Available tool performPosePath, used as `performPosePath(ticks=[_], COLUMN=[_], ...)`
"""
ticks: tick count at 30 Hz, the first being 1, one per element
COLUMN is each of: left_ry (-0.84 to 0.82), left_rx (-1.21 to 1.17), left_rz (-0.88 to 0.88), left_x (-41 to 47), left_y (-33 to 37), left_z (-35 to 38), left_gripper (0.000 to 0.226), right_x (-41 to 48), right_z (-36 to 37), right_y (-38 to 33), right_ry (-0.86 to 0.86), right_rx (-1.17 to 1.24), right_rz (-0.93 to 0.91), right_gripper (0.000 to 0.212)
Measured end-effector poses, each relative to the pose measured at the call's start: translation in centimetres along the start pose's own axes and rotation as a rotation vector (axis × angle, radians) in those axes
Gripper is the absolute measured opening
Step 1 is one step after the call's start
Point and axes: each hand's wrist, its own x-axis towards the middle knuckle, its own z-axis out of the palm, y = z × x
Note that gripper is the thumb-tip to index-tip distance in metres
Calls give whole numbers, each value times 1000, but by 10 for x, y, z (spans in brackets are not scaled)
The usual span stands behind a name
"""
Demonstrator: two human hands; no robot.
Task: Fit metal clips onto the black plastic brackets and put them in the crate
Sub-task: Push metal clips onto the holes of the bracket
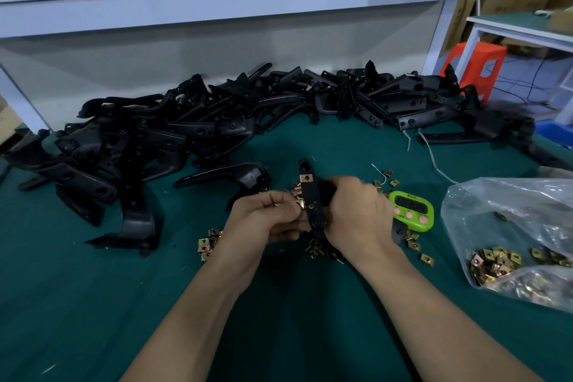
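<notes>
Above green bench mat (93,304): right hand (359,214) grips long black plastic bracket (311,205), upright; fitted clip (307,178) near its top. Left hand (266,217) pinches small brass-coloured metal clip (296,204) at bracket's left edge. Judgement: push square, holes aligned. No crate in view.

Both forearms (198,304) bare — left grip (263,217) and right grip (359,214) bare as well.

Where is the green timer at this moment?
In the head view, the green timer lies right of centre, between the right hand and the plastic bag.
</notes>
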Motion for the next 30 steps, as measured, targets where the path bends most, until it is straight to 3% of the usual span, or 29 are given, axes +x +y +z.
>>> performPosePath(ticks=[6,11,17,22,30], left_ry=[2,23,35,59,95], left_rx=[41,82,120,157,147], left_rz=[-34,-64,-76,-95,-112], left_x=[-1,-1,-1,-1,-1], left_y=[1,-2,-1,3,-2], left_z=[-2,-2,1,0,12], left_gripper=[17,29,25,10,15], right_x=[-1,-2,-1,-2,-7], right_z=[-2,1,0,0,-3], right_y=[1,-1,-1,-2,-5], right_ry=[79,85,144,129,31], right_rx=[-73,-122,-167,-168,-162], right_rz=[-42,-64,-62,-107,-128], right_gripper=[18,18,15,16,33])
